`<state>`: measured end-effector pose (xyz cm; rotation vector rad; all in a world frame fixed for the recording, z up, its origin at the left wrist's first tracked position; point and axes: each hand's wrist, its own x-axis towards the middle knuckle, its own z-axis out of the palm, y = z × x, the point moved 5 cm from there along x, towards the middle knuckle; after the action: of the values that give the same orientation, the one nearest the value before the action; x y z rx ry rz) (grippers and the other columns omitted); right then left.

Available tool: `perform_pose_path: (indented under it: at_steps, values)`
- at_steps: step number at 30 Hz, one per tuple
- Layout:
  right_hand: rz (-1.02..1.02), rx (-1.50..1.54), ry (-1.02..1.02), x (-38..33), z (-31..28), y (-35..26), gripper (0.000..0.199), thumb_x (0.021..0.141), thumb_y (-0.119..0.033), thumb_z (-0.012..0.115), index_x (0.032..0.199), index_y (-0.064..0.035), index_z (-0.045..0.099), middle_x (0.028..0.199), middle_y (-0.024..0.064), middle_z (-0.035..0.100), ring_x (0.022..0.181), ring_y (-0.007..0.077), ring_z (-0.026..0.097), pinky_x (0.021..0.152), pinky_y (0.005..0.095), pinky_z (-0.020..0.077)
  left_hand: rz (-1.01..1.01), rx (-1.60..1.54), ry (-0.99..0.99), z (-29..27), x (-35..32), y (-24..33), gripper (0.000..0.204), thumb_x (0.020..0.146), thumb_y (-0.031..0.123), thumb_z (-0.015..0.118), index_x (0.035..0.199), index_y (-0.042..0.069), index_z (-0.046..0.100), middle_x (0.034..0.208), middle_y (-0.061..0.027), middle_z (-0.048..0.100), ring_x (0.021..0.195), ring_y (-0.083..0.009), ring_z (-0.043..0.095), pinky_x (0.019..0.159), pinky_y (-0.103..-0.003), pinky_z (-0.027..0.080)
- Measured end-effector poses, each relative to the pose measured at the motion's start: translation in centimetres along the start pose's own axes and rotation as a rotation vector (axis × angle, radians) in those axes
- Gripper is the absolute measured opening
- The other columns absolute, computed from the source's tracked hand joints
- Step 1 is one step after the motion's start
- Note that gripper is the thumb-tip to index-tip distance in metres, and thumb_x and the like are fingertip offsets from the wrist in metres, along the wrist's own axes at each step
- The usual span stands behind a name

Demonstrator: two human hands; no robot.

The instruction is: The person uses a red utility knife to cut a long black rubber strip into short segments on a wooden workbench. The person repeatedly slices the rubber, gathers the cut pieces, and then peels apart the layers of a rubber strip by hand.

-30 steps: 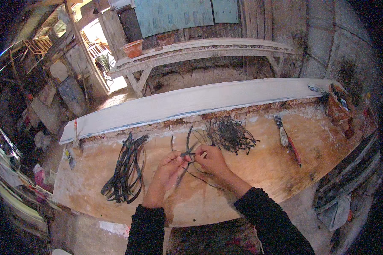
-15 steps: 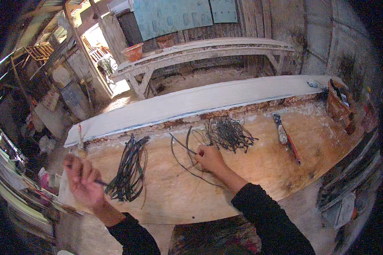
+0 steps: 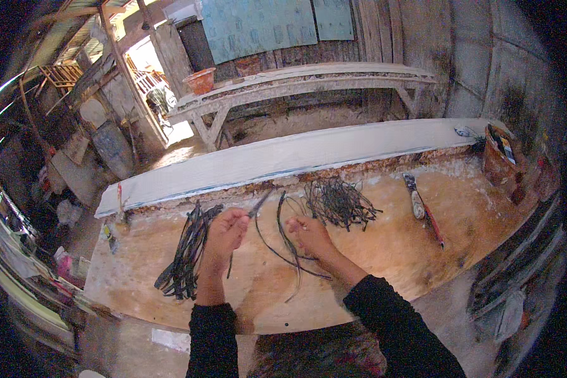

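My left hand is raised over the table, fingers closed round a thin dark pointed piece; blur hides whether it is a strip or a blade. Beside it, my right hand has its fingers curled in a pinch, and what lies between them is hidden. Loose black strips curve over the wood between and below the hands. Left of my left hand lies a bundle of flat black strips, partly covered by the wrist. A tangled heap of thin black strands sits beyond my right hand.
The wooden table carries a long white board along its far side. To the right are a brush, a red slim tool and a brown pot. Farther back stands a bench with an orange pot.
My left hand has swung right from beyond the strip bundle to close beside my right hand. The right hand has shifted little, and a thin strip end now shows below it.
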<state>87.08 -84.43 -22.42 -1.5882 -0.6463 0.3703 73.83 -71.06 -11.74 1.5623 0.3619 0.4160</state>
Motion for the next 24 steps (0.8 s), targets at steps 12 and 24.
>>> perform_pose_path:
  at_steps: [12, 24]
  values:
    - [0.231, 0.746, 0.023, 0.8, -2.2, -0.9, 0.035, 0.085, -0.040, 0.047, 0.097, -0.0080, 0.054, 0.064, -0.0018, 0.049, 0.039, 0.0054, 0.036, 0.033, 0.0194, 0.0238, -0.039, 0.309, -0.239, 0.3, 1.6, -5.1, 0.012, 0.080, 0.017, 0.059, 0.086, 0.006, 0.058, 0.068, 0.0058, 0.049, 0.060, -0.0037, 0.041, 0.051, -0.018, 0.032]
    - [0.272, 0.795, 0.070, 0.6, -2.9, -1.5, 0.014, 0.080, -0.022, 0.057, 0.083, -0.0079, 0.056, 0.067, -0.0018, 0.054, 0.050, 0.0056, 0.046, 0.040, 0.0166, 0.0337, 0.020, 0.176, -0.125, -3.1, 2.4, -4.9, 0.022, 0.075, 0.008, 0.062, 0.096, 0.007, 0.055, 0.075, 0.0042, 0.051, 0.069, -0.0039, 0.047, 0.060, -0.017, 0.037]
